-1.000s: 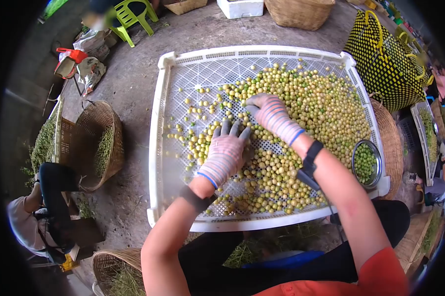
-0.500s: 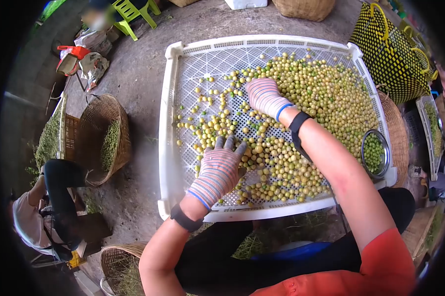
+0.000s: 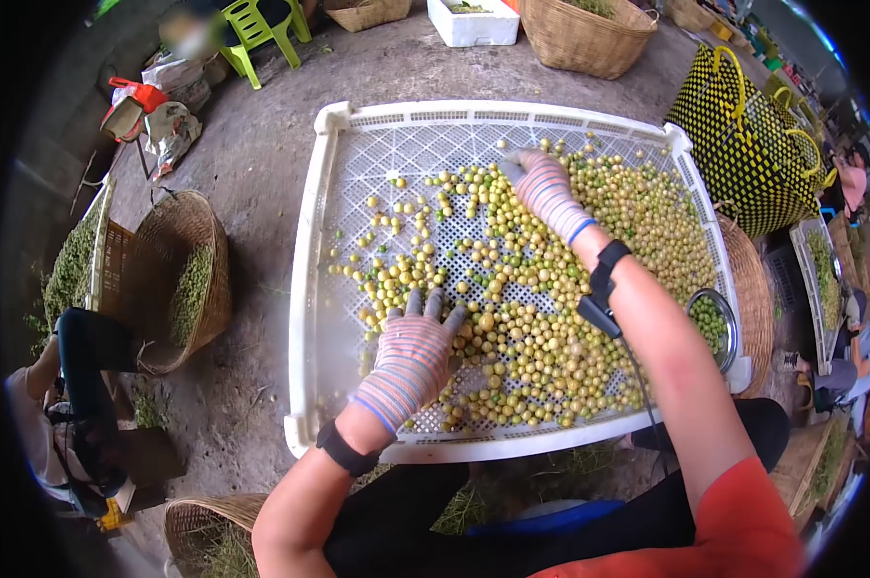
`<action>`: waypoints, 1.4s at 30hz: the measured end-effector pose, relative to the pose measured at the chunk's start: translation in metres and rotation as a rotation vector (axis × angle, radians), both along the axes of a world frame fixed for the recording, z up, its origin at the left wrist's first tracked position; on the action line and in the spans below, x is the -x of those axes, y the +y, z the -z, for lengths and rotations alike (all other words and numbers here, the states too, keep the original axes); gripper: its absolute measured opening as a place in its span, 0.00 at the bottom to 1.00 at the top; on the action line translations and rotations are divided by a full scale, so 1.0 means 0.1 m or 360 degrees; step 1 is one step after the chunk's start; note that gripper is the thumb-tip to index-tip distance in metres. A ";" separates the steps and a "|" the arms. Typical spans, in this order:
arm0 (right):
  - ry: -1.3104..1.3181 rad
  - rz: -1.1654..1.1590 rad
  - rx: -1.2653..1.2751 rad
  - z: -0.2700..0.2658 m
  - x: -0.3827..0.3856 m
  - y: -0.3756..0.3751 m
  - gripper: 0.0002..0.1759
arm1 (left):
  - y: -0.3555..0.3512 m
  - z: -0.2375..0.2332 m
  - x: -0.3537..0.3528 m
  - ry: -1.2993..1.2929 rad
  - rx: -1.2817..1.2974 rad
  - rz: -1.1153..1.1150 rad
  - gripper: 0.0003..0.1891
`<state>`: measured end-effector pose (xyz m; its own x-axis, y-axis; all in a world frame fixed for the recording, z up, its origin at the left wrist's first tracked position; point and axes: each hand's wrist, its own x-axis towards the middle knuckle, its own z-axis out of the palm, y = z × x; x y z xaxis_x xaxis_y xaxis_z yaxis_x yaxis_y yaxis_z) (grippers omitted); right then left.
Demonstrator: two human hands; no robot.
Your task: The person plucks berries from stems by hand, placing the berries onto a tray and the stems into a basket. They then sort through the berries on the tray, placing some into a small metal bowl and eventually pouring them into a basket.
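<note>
A white plastic mesh tray [image 3: 305, 279] lies before me, strewn with small round yellow-green fruits [image 3: 637, 212]. My left hand [image 3: 411, 352], in a striped glove with grey fingertips, rests palm down on the fruits at the tray's near left, fingers spread. Gloved the same way, my right hand [image 3: 548, 191] is over the far middle of the tray, at the left edge of the thick heap. Its grey fingers point left and down, apart, with no fruit visibly held; the palm side is hidden. A metal bowl [image 3: 734, 337] of greener fruits sits in the tray's near right corner.
Wicker baskets stand at the left [image 3: 213, 289], front left [image 3: 180, 525] and back [image 3: 589, 43]. A black-yellow woven bag [image 3: 743, 144] is at the right, a white foam box [image 3: 474, 27] behind. A green chair [image 3: 257, 39] stands back left. Other people sit at the sides.
My right hand has moved a little right relative to the tray, its grey fingers now showing. My left hand stays near the same fruits. The whole view has tilted up slightly.
</note>
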<state>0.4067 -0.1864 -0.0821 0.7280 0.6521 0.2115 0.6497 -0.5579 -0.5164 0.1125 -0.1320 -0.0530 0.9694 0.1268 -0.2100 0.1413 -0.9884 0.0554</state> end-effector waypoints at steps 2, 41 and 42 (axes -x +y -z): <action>-0.0172 -0.0076 0.0186 0.02 0.13 0.14 0.15 | 0.01 0.01 0.00 0.0016 -0.0010 0.0000 0.36; 0.1179 0.0043 -0.0059 -0.04 -0.32 -0.60 0.14 | -0.08 0.28 -1.41 -0.0802 0.1595 -0.0789 0.30; 0.1179 0.0035 -0.0049 -0.14 -0.23 -0.59 0.14 | -0.07 0.42 -1.51 -0.0928 0.1803 -0.0788 0.33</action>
<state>0.4294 -0.2455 -0.0682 0.7001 0.6373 -0.3220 0.1138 -0.5448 -0.8308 0.2636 -0.1394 -0.0945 0.8561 0.5167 -0.0101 0.1415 -0.2155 0.9662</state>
